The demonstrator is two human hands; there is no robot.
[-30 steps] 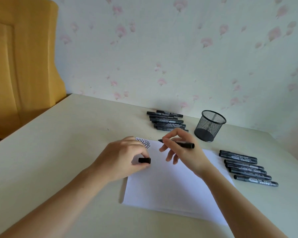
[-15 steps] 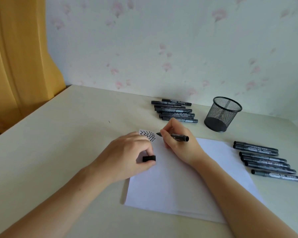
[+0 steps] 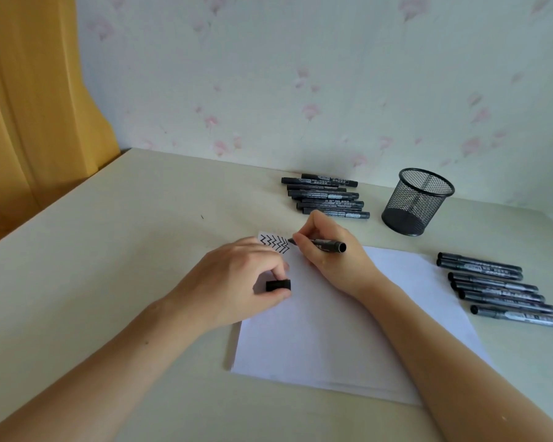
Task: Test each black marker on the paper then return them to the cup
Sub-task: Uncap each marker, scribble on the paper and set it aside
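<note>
Right hand (image 3: 329, 253): grips an uncapped marker (image 3: 320, 243) like a pen, tip down on the far left corner of the paper (image 3: 332, 330), beside a row of zigzag marks (image 3: 275, 244), likely to add another test stroke.
Left hand (image 3: 237, 282): pinches the cap (image 3: 278, 285) and rests on the paper's left edge, probably to steady the sheet and keep the cap ready.
Cup (image 3: 416, 201): upright on the table (image 3: 109, 250), near the wall, apparently empty.
Far markers (image 3: 326, 194): capped, stacked left of the cup.
Right markers (image 3: 498, 288): capped, in a row beside the paper; tested or not, cannot tell.
</note>
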